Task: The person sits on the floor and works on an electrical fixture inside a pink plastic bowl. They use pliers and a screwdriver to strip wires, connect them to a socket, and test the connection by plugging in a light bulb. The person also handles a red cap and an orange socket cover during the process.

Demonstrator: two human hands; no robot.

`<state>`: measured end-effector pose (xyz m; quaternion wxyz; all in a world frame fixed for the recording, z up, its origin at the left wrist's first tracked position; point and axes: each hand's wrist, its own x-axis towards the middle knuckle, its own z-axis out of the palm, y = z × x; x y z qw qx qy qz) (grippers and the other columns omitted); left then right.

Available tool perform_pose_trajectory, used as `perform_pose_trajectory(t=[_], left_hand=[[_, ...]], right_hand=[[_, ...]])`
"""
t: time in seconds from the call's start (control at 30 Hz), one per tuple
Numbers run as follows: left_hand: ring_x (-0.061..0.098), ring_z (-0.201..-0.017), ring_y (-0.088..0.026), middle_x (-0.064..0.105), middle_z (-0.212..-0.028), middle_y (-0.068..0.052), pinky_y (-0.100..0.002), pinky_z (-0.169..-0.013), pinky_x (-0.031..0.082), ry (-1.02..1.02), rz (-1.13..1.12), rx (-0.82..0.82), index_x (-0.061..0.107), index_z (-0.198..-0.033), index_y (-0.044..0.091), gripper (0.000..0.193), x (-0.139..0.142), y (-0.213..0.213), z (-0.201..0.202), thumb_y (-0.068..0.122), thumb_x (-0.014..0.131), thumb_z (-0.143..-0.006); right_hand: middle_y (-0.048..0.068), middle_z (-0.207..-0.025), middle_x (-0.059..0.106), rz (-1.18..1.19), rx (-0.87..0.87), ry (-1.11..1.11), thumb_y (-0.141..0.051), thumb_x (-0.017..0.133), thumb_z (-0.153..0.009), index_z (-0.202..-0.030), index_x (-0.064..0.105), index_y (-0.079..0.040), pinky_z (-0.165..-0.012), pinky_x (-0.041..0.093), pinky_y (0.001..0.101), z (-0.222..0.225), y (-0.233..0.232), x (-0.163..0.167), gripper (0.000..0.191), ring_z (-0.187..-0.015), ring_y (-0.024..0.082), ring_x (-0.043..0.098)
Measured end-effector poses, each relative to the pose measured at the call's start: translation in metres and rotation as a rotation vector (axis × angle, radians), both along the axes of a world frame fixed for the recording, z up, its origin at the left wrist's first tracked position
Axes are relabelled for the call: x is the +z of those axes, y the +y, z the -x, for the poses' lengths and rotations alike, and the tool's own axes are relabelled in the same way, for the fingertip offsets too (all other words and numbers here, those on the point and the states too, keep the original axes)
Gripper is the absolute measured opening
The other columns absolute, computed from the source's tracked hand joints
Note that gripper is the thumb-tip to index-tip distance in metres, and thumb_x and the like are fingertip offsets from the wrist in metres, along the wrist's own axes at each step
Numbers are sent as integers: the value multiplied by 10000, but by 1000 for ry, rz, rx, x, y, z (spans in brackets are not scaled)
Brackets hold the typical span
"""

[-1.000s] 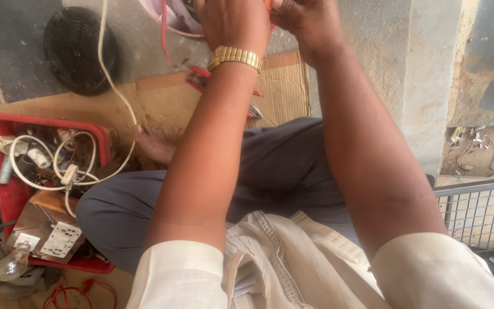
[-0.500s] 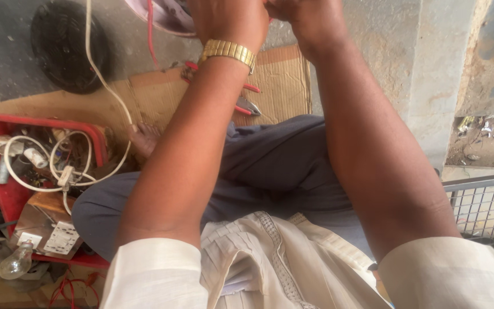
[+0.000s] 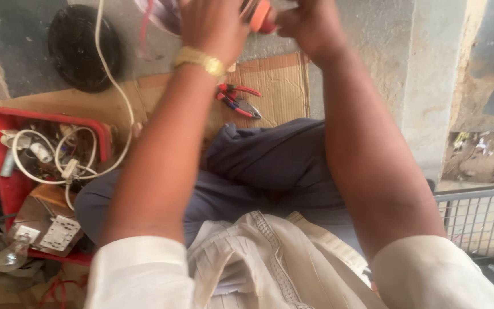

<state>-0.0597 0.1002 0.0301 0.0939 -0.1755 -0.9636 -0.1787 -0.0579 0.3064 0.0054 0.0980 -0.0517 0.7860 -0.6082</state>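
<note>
Both my hands are raised at the top of the head view. My left hand (image 3: pixel 212 26), with a gold bracelet on the wrist, and my right hand (image 3: pixel 304 23) close together around a small orange object (image 3: pixel 261 16) with thin wires on it; most of it is hidden by the fingers. A white cord (image 3: pixel 112 74) runs down from near my left hand to the red crate. Red-handled pliers (image 3: pixel 238 100) lie on the cardboard (image 3: pixel 281 80) below my hands, beside my knee.
A red crate (image 3: pixel 6 123) at the left holds coiled white wires, a socket plate (image 3: pixel 58 232) and a glass bulb (image 3: pixel 9 257). A round black object (image 3: pixel 83 46) lies on the grey floor. A concrete step (image 3: pixel 430 86) and a metal grille (image 3: pixel 481 220) are at the right.
The view has dropped slightly, so my hands sit lower in the frame and the orange object between them has come into sight. The pliers and the crate have not moved.
</note>
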Motion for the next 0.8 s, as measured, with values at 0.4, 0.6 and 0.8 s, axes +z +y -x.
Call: perform_pose_trajectory(t=[0.4,0.6,0.8], left_hand=[[606,-961,-288,725,-850,-47,-518,-914,311,-109,120,-24,747,-1047,160,458,45,-44,-61,312,902,-644],[615,-941,-259,723,-788,-32,-524,-970,313,-9,73,52,759,-953,174,189,32,-39,-59,288,868,-849],[624,-908,-261,726,-746,-46,-550,-1008,309,18,105,21,788,-952,147,139,22,-42,-57,254,822,-870]], right_hand=[[205,-1373,546,-748,232,825,-441,964,-710,-1458,522,-32,-1128,316,542,-29,-62,42,961,-1318,395,434],[98,-1288,594,-673,250,912,-303,946,-707,-1081,635,-70,-1131,387,503,-28,-56,28,538,-1302,314,511],[84,-1152,629,-564,262,947,-214,933,-710,-1105,624,-57,-982,474,468,-28,-58,24,525,-1143,319,597]])
